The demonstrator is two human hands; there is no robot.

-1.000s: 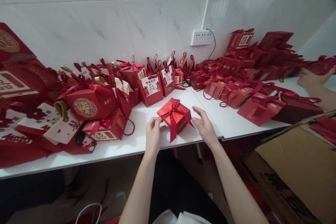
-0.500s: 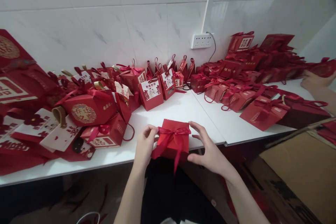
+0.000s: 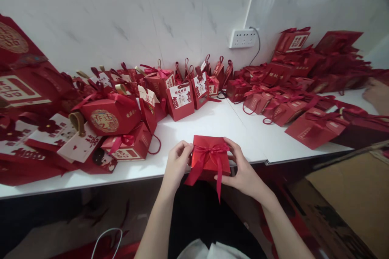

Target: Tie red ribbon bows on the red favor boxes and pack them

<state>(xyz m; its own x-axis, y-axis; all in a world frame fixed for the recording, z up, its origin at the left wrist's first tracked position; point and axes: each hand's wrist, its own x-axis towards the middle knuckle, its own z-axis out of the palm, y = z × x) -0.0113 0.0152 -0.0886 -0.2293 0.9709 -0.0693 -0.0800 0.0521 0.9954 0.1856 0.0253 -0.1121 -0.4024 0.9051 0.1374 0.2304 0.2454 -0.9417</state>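
Between my hands, at the table's front edge, is a red gift box tied with a dark pink ribbon bow whose two tails hang down its front. My left hand is closed at the box's left side, thumb and fingers against its edge. Around the right side curls my right hand, fingers at the back corner and thumb at the front. The box's underside is hidden.
Red boxes with ribbons and handles crowd the white table on the left and right. A power strip is on the tiled wall. A cardboard box stands at lower right. Another person's hand shows at far right.
My right hand has closed in on the box's right side, its thumb now against the front. The bow's left loop is no longer pinched by my left hand. The view has shifted slightly.
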